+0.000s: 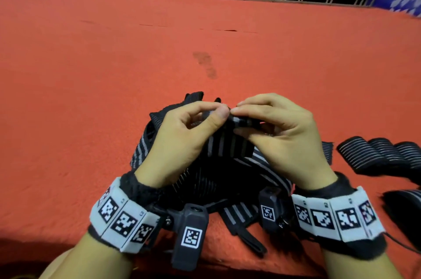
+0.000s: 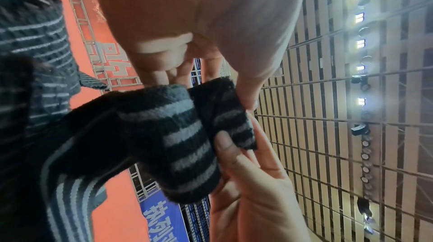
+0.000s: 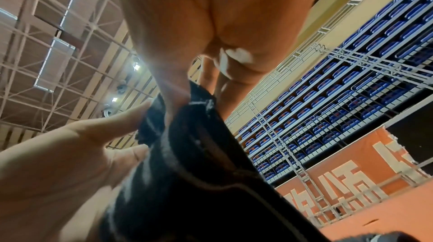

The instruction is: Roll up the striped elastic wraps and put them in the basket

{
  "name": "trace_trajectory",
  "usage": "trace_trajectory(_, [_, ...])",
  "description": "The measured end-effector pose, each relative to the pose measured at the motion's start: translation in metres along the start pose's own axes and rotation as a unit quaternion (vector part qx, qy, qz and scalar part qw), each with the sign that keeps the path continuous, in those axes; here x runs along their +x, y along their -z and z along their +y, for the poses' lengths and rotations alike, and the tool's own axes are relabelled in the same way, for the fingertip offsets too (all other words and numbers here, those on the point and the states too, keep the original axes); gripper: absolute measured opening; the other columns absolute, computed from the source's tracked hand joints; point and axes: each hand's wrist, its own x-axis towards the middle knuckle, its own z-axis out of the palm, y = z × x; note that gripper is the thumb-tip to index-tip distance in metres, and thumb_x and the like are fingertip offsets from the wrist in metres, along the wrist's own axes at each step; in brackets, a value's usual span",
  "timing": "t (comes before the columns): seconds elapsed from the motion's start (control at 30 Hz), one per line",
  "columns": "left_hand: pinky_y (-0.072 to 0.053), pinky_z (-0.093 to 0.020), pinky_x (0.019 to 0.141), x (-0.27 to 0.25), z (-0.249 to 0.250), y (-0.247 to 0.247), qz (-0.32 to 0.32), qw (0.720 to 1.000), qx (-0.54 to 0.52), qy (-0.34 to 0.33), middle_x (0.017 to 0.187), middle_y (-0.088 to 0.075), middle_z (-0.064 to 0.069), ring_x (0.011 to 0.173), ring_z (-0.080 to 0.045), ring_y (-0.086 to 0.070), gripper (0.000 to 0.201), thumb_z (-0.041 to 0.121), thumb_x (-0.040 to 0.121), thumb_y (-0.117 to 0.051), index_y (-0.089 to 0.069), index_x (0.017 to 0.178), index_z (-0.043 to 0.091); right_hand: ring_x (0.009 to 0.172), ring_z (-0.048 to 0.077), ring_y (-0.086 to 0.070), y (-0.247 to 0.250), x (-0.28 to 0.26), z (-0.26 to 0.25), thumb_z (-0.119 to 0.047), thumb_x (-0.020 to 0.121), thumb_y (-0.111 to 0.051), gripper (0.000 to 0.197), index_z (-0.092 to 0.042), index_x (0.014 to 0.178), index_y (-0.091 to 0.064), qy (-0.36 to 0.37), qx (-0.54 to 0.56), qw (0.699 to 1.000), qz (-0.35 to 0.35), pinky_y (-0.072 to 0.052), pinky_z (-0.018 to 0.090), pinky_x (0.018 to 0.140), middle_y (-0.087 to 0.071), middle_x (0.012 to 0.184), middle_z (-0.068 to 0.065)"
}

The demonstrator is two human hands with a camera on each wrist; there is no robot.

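From the head camera I see my left hand (image 1: 182, 139) and my right hand (image 1: 278, 133) close together over a pile of wraps (image 1: 205, 176) on the red carpet (image 1: 114, 73). Both hands pinch the end of one striped wrap (image 1: 230, 139), thumb against fingers, and the rest of it hangs down to the pile below. More rolled wraps (image 1: 376, 153) lie on the carpet to my right. From the left wrist camera the striped wrap (image 2: 185, 138) is folded over at its end, and the fingertips (image 2: 225, 144) of both hands squeeze that fold. From the right wrist camera the wrap (image 3: 199, 153) looks dark and blurry, held tight between my thumb and fingers.
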Motion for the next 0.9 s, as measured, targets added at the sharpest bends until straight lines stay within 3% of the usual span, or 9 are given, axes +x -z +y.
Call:
trace_trajectory(0.07, [-0.053, -0.035, 0.080, 0.001, -0.003, 0.003, 0.001, 1.000, -0.008, 0.000, 0.103, -0.076, -0.008, 0.095, -0.021, -0.070, 0.033, 0.045, 0.077, -0.076, -0.077, 0.104, 0.026, 0.100, 0.015, -0.068, 0.002, -0.001, 0.002, 0.000, 0.078, -0.080, 0.028, -0.016, 0.100, -0.078, 0.008, -0.015, 1.000, -0.012, -0.056, 0.032, 0.085, -0.070, 0.105, 0.002])
trace_trajectory(0.2, [-0.056, -0.045, 0.096, -0.001, -0.004, 0.005, -0.009, 1.000, -0.021, -0.014, 0.113, -0.074, -0.006, 0.105, -0.026, -0.071, 0.032, 0.019, 0.079, -0.080, -0.073, 0.109, 0.019, 0.116, 0.014, -0.064, 0.007, -0.004, 0.003, -0.025, 0.080, -0.079, 0.027, -0.023, 0.106, -0.076, -0.026, -0.012, 0.998, -0.056, -0.051, 0.036, 0.099, -0.068, 0.122, 0.000])
trace_trajectory(0.33, [-0.058, -0.032, 0.085, -0.003, 0.002, -0.001, -0.002, 0.999, -0.022, -0.042, 0.115, -0.073, -0.007, 0.099, -0.022, -0.073, 0.040, 0.002, 0.077, -0.082, -0.069, 0.113, 0.015, 0.118, 0.010, -0.064, 0.006, -0.005, -0.004, -0.045, 0.081, -0.072, 0.045, -0.035, 0.125, -0.066, -0.140, 0.047, 0.988, -0.035, -0.051, 0.040, 0.102, -0.069, 0.123, -0.012])
trace_trajectory(0.43, [-0.058, -0.032, 0.087, -0.002, -0.001, 0.000, -0.010, 0.999, -0.015, -0.047, 0.122, -0.070, -0.002, 0.102, -0.019, -0.072, 0.054, 0.011, 0.070, -0.086, -0.065, 0.118, 0.023, 0.102, 0.003, -0.069, 0.008, -0.004, -0.006, -0.037, 0.080, -0.077, 0.030, -0.032, 0.109, -0.072, -0.162, 0.060, 0.985, -0.022, -0.054, 0.030, 0.092, -0.075, 0.107, -0.015])
trace_trajectory(0.53, [-0.054, -0.034, 0.096, -0.002, -0.001, 0.004, -0.067, 0.997, 0.011, -0.023, 0.124, -0.070, 0.001, 0.112, -0.015, -0.069, 0.075, 0.022, 0.071, -0.090, -0.052, 0.136, 0.025, 0.094, 0.011, -0.072, 0.014, -0.005, -0.009, -0.025, 0.079, -0.080, 0.030, -0.022, 0.108, -0.074, -0.165, 0.134, 0.977, 0.013, -0.054, 0.027, 0.084, -0.077, 0.101, -0.003])
trace_trajectory(0.6, [-0.054, -0.033, 0.097, -0.001, 0.001, 0.004, -0.098, 0.993, 0.065, -0.031, 0.119, -0.073, 0.004, 0.111, -0.013, -0.068, 0.059, 0.018, 0.079, -0.083, -0.058, 0.132, 0.020, 0.092, 0.014, -0.071, 0.019, -0.005, -0.012, -0.023, 0.079, -0.080, 0.031, -0.018, 0.109, -0.073, -0.154, 0.185, 0.970, 0.041, -0.055, 0.027, 0.082, -0.077, 0.100, 0.002])
trace_trajectory(0.67, [-0.054, -0.043, 0.096, -0.001, 0.001, 0.001, -0.103, 0.989, 0.094, -0.049, 0.113, -0.075, 0.001, 0.108, -0.019, -0.070, 0.034, 0.013, 0.087, -0.076, -0.068, 0.120, 0.015, 0.092, 0.015, -0.070, 0.022, -0.004, -0.016, -0.024, 0.079, -0.078, 0.031, -0.020, 0.109, -0.073, -0.146, 0.223, 0.962, 0.057, -0.055, 0.028, 0.082, -0.076, 0.098, 0.002])
trace_trajectory(0.73, [-0.056, -0.048, 0.092, -0.003, 0.001, -0.002, -0.093, 0.991, 0.084, -0.052, 0.109, -0.076, -0.002, 0.104, -0.024, -0.071, 0.027, 0.011, 0.089, -0.074, -0.071, 0.115, 0.013, 0.092, 0.014, -0.070, 0.022, -0.004, -0.020, -0.023, 0.080, -0.076, 0.029, -0.022, 0.108, -0.072, -0.140, 0.235, 0.960, 0.058, -0.055, 0.027, 0.081, -0.075, 0.098, 0.000])
trace_trajectory(0.9, [-0.055, -0.026, 0.091, -0.004, 0.003, -0.015, -0.072, 0.995, 0.054, -0.048, 0.110, -0.076, 0.002, 0.104, -0.011, -0.071, 0.037, 0.000, 0.083, -0.077, -0.068, 0.117, 0.010, 0.091, 0.009, -0.069, 0.013, -0.005, -0.020, -0.016, 0.079, -0.077, 0.035, -0.020, 0.112, -0.067, -0.144, 0.218, 0.964, 0.054, -0.055, 0.024, 0.080, -0.074, 0.101, -0.006])
